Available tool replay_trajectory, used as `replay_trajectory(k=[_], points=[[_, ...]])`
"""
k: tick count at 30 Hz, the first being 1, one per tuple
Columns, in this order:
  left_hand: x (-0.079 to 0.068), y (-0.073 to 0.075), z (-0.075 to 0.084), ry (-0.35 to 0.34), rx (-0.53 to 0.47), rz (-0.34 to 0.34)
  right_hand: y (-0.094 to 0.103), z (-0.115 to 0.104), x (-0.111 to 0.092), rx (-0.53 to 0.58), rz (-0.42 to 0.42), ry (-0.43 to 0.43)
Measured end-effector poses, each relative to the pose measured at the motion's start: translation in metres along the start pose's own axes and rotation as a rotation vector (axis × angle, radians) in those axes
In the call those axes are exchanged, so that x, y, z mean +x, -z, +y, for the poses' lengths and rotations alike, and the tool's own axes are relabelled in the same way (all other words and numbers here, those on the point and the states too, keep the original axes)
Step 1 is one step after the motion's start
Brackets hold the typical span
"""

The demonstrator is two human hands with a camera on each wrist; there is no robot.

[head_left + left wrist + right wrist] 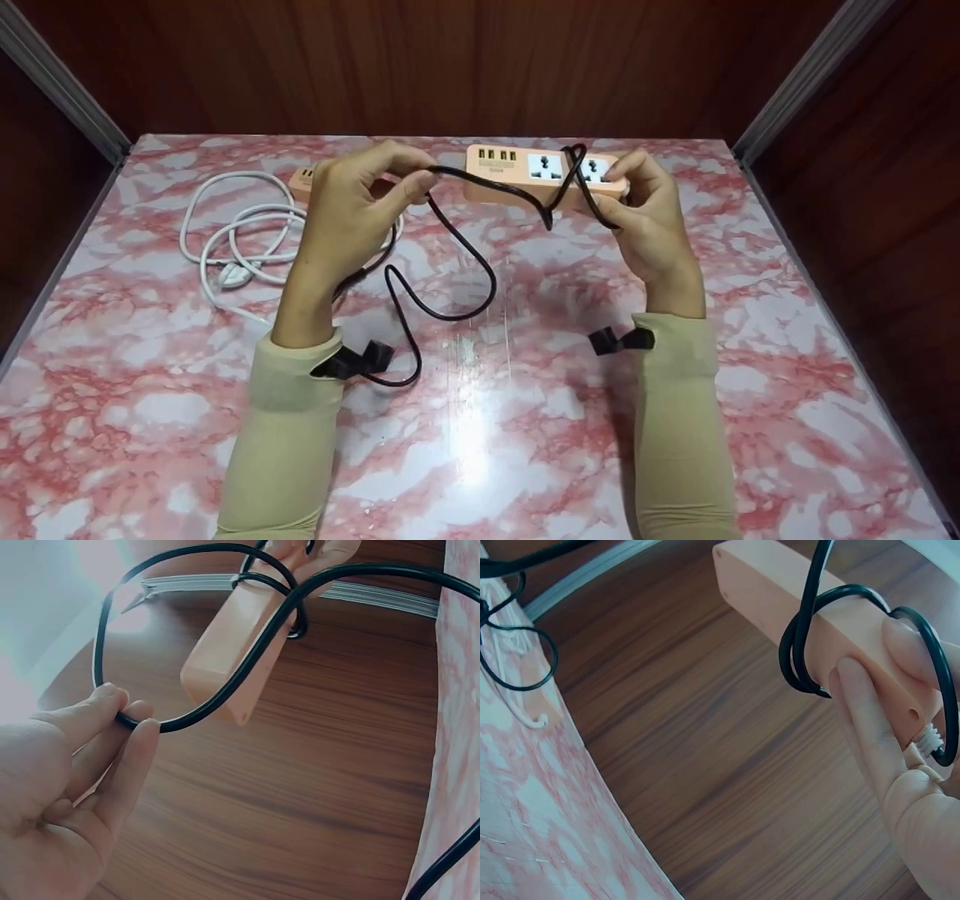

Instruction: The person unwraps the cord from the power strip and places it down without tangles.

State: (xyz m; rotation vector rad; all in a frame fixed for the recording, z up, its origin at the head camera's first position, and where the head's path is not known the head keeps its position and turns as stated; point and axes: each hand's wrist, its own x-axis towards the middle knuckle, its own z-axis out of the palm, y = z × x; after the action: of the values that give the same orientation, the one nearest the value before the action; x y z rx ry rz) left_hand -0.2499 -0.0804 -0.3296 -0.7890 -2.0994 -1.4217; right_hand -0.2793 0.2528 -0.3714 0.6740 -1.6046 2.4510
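My right hand (654, 214) grips one end of a peach power strip (506, 176), raised over the far part of the table. Its face shows USB ports and two white sockets. A black cord (480, 262) comes out of the strip's right end and crosses over itself around the body near the right socket. Between thumb and fingertips, my left hand (352, 199) pinches the cord to the left of the strip. In the left wrist view the cord (217, 701) bends in a loop from those fingertips up to the strip (236, 645). From the left hand the rest hangs down toward the table.
Behind my left hand lies a second peach power strip (301, 182), mostly hidden. Its white cord (217, 259) is coiled at the left with a white plug (236, 275). Dark wood panels (450, 67) wall the back and sides of the marbled table (540, 420).
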Motion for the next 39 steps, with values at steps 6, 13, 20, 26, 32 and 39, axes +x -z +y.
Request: replay_trajectory(k=[6, 13, 20, 26, 32, 39], points=[[-0.006, 0.009, 0.002, 0.013, -0.011, -0.061, -0.001, 0.001, 0.000, 0.016, 0.014, 0.005], [-0.012, 0.020, -0.002, 0.004, 0.040, -0.255, -0.001, 0.002, 0.001, 0.019, 0.018, 0.003], [-0.010, 0.021, -0.002, 0.097, 0.066, -0.400, 0.000, 0.001, 0.001, 0.026, 0.032, 0.023], [-0.012, 0.018, -0.008, 0.097, 0.059, -0.488, 0.000, 0.001, 0.000, 0.022, 0.037, 0.020], [-0.014, 0.014, -0.015, 0.136, 0.039, -0.569, 0.000, 0.002, 0.000, 0.005, 0.046, 0.020], [-0.014, 0.011, -0.025, 0.164, 0.098, -0.627, -0.002, 0.001, -0.001, -0.008, 0.040, 0.033]])
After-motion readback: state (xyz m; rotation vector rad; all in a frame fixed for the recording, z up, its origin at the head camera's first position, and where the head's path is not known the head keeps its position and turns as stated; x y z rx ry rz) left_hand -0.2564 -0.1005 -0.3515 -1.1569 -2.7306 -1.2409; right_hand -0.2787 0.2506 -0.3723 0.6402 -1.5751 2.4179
